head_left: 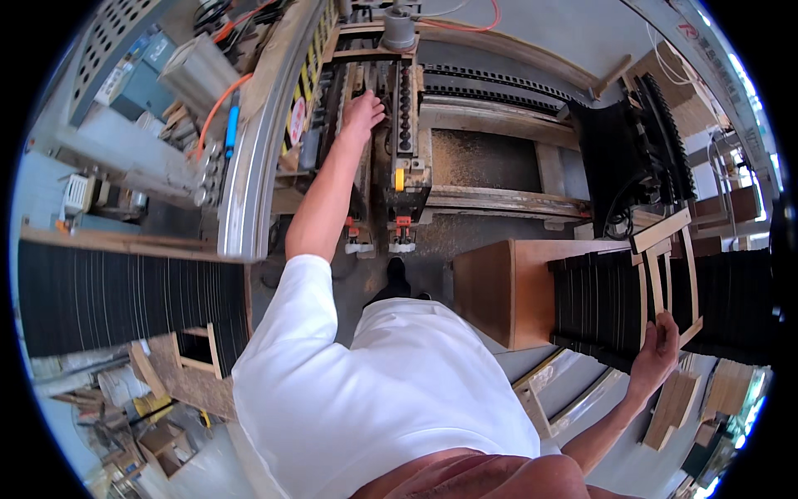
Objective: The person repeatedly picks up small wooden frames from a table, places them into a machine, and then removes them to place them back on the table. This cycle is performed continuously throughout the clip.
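Wooden frame (690, 264): located at three o'clock of the view, lying across a stack of black panels (592, 301). Its slats run lengthwise roughly from twelve to six o'clock, the far end leaning slightly to eleven. The crosspiece at that far end is set aslant, its outer tip directed to two o'clock.

Right hand (655, 356): at four o'clock, thumb and fingers clamped on the near end of the frame. Forearm enters from five o'clock.

Edges: the far crosspiece projects past the stack's twelve-o'clock edge, just below a black sheet (615, 162) and a cable chain (665, 137). On the frame's nine-o'clock side, black panel tops are exposed as far as a brown cabinet (532, 291), which stands against the stack.

Open room: grey floor (453, 237) shows between cabinet and machine (406, 108), the latter at twelve o'clock. An open bay with sawdust (465, 162) lies on the machine's three-o'clock side.

Left hand (362, 116): over the machine bed, fingers partly bent; whether they grip anything cannot be told.

At nine o'clock: a second black stack (125, 291).
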